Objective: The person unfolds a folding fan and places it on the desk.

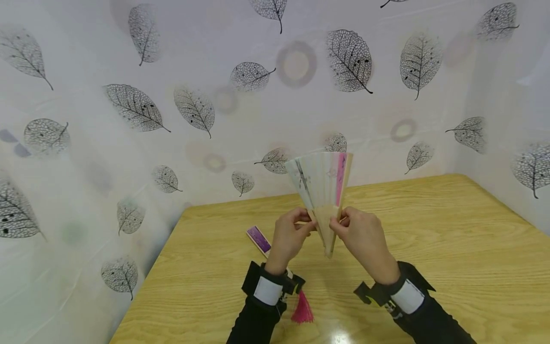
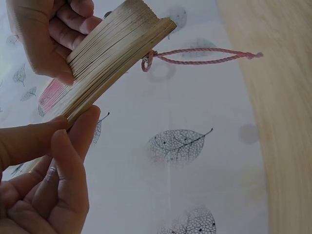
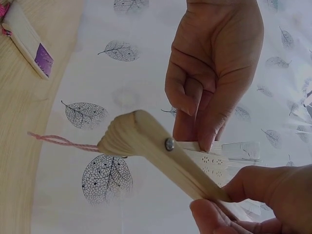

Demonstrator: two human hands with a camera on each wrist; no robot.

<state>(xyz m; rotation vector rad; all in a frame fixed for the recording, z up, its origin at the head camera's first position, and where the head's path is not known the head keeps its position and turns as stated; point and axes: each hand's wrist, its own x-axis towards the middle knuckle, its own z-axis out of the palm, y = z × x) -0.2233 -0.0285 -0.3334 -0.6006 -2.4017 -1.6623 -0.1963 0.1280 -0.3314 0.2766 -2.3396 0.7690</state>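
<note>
Dark sleeves [image 1: 257, 322] with strapped-on wrist gear [image 1: 269, 290] stretch over the desk [image 1: 464, 253] from the near side. At the end of them each hand has a close, pinching grip: the left hand [image 1: 289, 239] has thumb and fingers on the left edge of a hand fan [image 1: 320, 186], the right hand [image 1: 365, 239] on its right edge, so both grips are narrow and have hold of one thing. That fan is up in the air above the desk, partly spread, narrow end down. Its wooden slats [image 2: 117, 41] meet at a metal pin [image 3: 169, 144], and a red cord [image 2: 202, 49] trails from that end. I'd guess it is light, the slats stiff but springy and fairly smooth, while the thin covering [image 1: 301, 177] with its pink strip [image 1: 341, 177] looks easy to crease or tear. To my eye the outer sticks [image 3: 190, 173], just below the covering, are the sound place to hold. Further out, a second fan [image 1: 259, 240], folded, with a purple strip, lies on the desk partly hidden behind the left wrist; a pink tassel [image 1: 303, 309] shows just beside that sleeve. Leaf-printed sheeting [image 1: 206, 28] fills the background.
</note>
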